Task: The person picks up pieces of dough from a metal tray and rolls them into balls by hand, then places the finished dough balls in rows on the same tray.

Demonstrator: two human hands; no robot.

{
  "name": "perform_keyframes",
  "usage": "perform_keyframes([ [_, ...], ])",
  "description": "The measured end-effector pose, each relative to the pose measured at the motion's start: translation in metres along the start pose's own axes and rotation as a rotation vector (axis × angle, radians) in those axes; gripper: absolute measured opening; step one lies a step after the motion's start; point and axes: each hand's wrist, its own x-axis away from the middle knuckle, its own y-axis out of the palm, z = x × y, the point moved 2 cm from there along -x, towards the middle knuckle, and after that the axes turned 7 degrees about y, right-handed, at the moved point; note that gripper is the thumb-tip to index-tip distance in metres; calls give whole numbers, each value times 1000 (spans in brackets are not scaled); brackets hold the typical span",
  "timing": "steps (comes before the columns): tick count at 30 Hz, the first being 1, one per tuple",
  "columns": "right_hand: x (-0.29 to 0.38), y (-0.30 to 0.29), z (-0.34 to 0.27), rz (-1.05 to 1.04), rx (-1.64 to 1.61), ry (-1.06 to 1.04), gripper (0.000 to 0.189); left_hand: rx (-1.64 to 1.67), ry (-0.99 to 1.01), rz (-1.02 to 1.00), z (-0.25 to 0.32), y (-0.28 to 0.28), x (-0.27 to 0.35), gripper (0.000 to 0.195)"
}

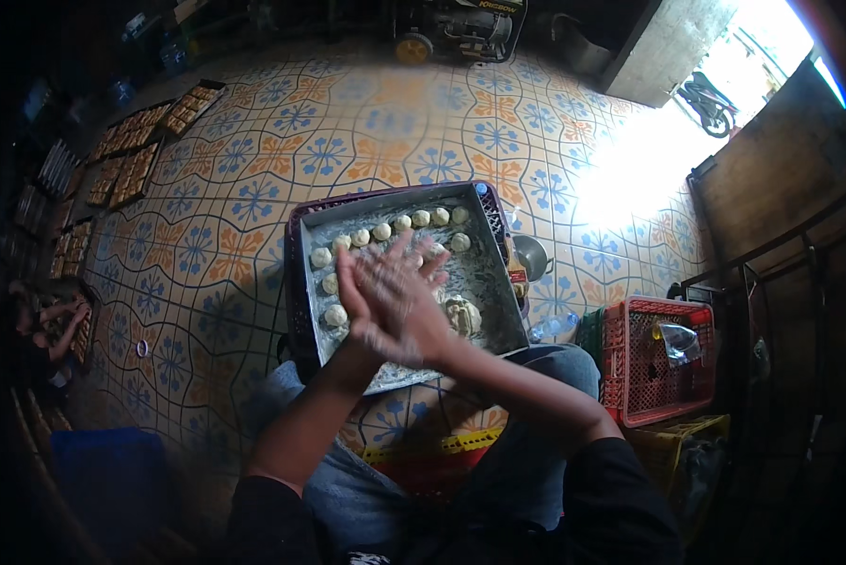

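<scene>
Over a square metal tray (pixel 485 279), my left hand (pixel 354 300) and my right hand (pixel 414 311) are pressed palm to palm, the right one on top. Both are blurred by motion, and white flour marks the fingers. Whatever is between the palms is hidden. Small round dough balls (pixel 382 231) line the tray's far side, with a few more along its left side and at its right. A larger lump of dough (pixel 464 316) rests just right of my right hand. Flour is smeared across the tray's bottom.
The tray sits on a purple plastic crate (pixel 493 208). To its right are a metal pot (pixel 532 256), a plastic bottle (pixel 554 326) and a red crate (pixel 666 413). Trays of baked pieces (pixel 134 173) lie at the left, near another person's arm (pixel 66 339). A generator (pixel 458 32) stands far ahead.
</scene>
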Motion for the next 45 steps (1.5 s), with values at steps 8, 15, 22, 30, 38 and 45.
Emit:
perform_keyframes([
  [8,-42,-58,42,-400,-657,-308,61,-16,37,360,-31,15,35,96],
  [15,-27,-32,77,-294,-651,-688,63,-143,2,325,-2,40,23,109],
  [22,12,-55,15,-467,-712,-534,84,-612,199,229,-26,-4,51,117],
  [30,2,-48,25,-111,-1257,110,66,-570,419,127,22,12,13,75],
  [38,39,-34,-7,-878,-1976,915,68,-1864,553,104,47,42,5,57],
  [45,43,-1,29,-239,-2203,201,82,-1960,515,-506,-13,49,16,63],
])
